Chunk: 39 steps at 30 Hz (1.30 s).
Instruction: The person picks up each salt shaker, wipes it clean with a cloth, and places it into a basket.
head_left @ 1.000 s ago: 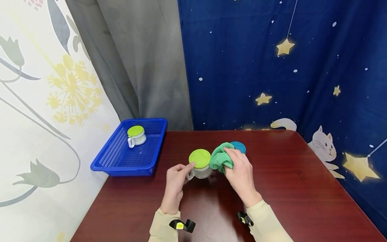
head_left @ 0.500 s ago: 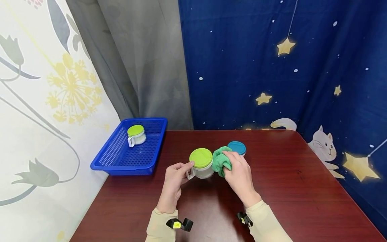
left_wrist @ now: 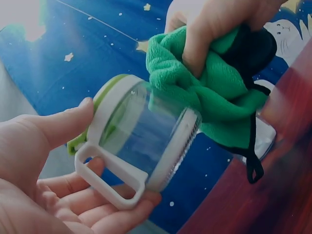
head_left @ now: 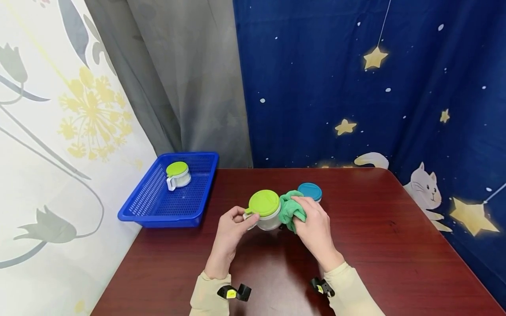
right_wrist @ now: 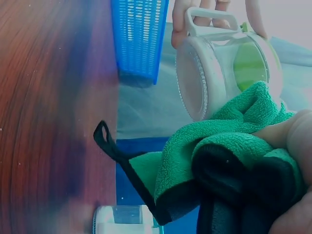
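Jar: likely light, rigid, slick, perhaps fragile; best held by handle. Left hand grips jar; right hand grips cloth.

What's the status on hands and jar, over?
Left hand grips lime-lidded jar. Right hand holds green cloth against its side. Blue-lidded jar stands just beyond the cloth.

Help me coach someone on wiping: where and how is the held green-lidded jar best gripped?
Probably by the white handle, from the person's left: that open loop juts toward the left hand and can be hooked, leaving the glass wall of the jar free for the green cloth.
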{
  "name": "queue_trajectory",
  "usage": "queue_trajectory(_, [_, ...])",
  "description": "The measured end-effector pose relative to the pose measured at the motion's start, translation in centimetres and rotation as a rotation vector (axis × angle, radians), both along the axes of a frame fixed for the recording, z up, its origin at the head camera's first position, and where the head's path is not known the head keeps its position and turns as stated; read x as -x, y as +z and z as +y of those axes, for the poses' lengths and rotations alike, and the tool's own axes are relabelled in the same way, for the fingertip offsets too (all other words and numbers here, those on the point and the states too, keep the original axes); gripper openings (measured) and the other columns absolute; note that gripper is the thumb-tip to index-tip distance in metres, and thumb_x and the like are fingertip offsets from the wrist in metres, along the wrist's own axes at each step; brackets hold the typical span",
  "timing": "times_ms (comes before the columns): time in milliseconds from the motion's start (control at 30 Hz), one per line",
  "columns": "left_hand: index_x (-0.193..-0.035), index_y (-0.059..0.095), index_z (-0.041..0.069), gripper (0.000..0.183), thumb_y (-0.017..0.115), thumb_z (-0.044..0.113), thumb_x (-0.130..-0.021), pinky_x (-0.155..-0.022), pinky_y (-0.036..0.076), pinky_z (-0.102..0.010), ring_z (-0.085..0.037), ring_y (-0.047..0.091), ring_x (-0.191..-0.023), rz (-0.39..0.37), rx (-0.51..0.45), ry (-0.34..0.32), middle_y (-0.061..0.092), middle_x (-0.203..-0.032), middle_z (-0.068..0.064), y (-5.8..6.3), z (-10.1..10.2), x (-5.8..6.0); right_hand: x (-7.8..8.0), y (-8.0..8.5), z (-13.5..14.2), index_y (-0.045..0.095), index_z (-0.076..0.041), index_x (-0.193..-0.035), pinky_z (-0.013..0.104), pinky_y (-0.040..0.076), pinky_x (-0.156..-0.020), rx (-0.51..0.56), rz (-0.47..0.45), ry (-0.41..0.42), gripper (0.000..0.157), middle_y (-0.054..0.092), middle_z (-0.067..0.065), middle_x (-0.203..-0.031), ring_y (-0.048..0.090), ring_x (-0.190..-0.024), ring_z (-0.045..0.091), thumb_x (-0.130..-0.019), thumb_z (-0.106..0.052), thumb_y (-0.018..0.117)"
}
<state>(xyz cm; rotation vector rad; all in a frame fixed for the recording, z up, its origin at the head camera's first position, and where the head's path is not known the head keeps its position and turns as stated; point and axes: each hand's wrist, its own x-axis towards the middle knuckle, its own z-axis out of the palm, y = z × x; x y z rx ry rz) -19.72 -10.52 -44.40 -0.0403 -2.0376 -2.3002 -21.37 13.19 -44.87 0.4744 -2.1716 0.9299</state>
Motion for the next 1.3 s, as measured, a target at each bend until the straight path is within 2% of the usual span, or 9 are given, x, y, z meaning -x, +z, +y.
queue_trajectory(100, [-0.103,0.058,-0.004,0.041,0.088,0.01,-0.078,-0.072,0.055,-0.029,-0.018,0.066,-0.078,0.039,0.033,-0.006,0.069,-0.088,-0.014,0.1,0.0,-0.2,-0.2,0.2,-0.1,0.073,-0.015,-0.12,0.047,0.053,-0.083,0.005,0.002,-0.001,0.047,0.069,-0.003,-0.114,0.063,-0.108,0.024,-0.076,0.002,0.07])
queue_trajectory(233, [-0.103,0.059,-0.003,0.043,0.089,0.014,-0.077,-0.067,0.054,-0.025,-0.017,0.062,-0.073,0.085,0.087,0.025,0.068,-0.086,-0.015,0.0,0.0,-0.3,-0.5,0.5,-0.2,0.073,-0.015,-0.12,0.047,0.053,-0.082,0.008,-0.001,0.002,0.046,0.069,-0.003,-0.114,0.063,-0.109,0.023,-0.077,0.001,0.071])
queue_trajectory(367, [-0.1,0.062,0.004,0.042,0.09,0.023,-0.077,-0.062,0.051,-0.023,-0.019,0.062,-0.073,0.127,0.158,0.067,0.07,-0.085,-0.012,0.0,0.3,-0.4,-0.8,0.8,-0.3,0.073,-0.015,-0.12,0.046,0.053,-0.081,0.019,-0.012,0.005,0.047,0.068,-0.003,-0.115,0.063,-0.111,0.022,-0.077,0.002,0.072])
queue_trajectory(533, [-0.101,0.062,0.012,0.042,0.092,0.027,-0.074,-0.064,0.054,-0.026,-0.025,0.068,-0.079,0.179,0.238,0.098,0.073,-0.088,-0.007,-0.1,0.7,-0.6,-1.0,1.2,-0.3,0.074,-0.015,-0.119,0.044,0.053,-0.08,0.045,-0.018,0.0,0.045,0.069,-0.002,-0.115,0.063,-0.112,0.021,-0.078,0.002,0.072])
queue_trajectory(667, [-0.1,0.062,0.015,0.042,0.091,0.029,-0.074,-0.065,0.055,-0.026,-0.024,0.069,-0.08,0.206,0.272,0.126,0.074,-0.089,-0.005,-0.1,0.8,-0.8,-1.0,1.4,-0.3,0.074,-0.015,-0.118,0.044,0.053,-0.082,0.044,-0.026,0.001,0.043,0.069,-0.003,-0.114,0.063,-0.112,0.02,-0.078,0.001,0.072])
queue_trajectory(833, [-0.095,0.059,0.012,0.041,0.088,0.037,-0.077,-0.06,0.048,-0.024,-0.012,0.06,-0.069,0.281,0.365,0.196,0.067,-0.078,0.002,-0.1,1.1,-1.1,-1.0,1.5,-0.4,0.074,-0.016,-0.119,0.044,0.054,-0.083,0.05,-0.033,0.011,0.042,0.068,-0.003,-0.115,0.063,-0.112,0.02,-0.08,0.0,0.074])
queue_trajectory(1033, [-0.091,0.054,0.017,0.043,0.086,0.042,-0.076,-0.055,0.041,-0.024,-0.01,0.05,-0.063,0.349,0.434,0.279,0.056,-0.07,0.008,-0.7,1.7,-0.9,-1.1,1.6,-0.4,0.073,-0.017,-0.12,0.044,0.053,-0.081,0.056,-0.038,0.02,0.043,0.068,-0.005,-0.115,0.063,-0.11,0.019,-0.08,-0.001,0.075])
queue_trajectory(1133, [-0.093,0.056,0.017,0.041,0.086,0.041,-0.077,-0.056,0.043,-0.024,-0.01,0.053,-0.064,0.38,0.411,0.265,0.059,-0.072,0.008,-0.9,1.7,-0.8,-1.3,1.8,-0.3,0.074,-0.017,-0.12,0.044,0.054,-0.082,0.064,-0.035,0.026,0.042,0.068,-0.004,-0.115,0.063,-0.11,0.018,-0.081,-0.001,0.076])
queue_trajectory(1300, [-0.093,0.061,0.01,0.029,0.081,0.031,-0.086,-0.068,0.055,-0.025,-0.015,0.067,-0.076,0.388,0.264,0.146,0.07,-0.082,-0.001,-1.0,1.0,-0.4,-1.6,2.1,0.1,0.072,-0.017,-0.122,0.044,0.053,-0.083,0.052,-0.048,0.057,0.043,0.067,-0.004,-0.118,0.062,-0.111,0.019,-0.082,-0.002,0.075])
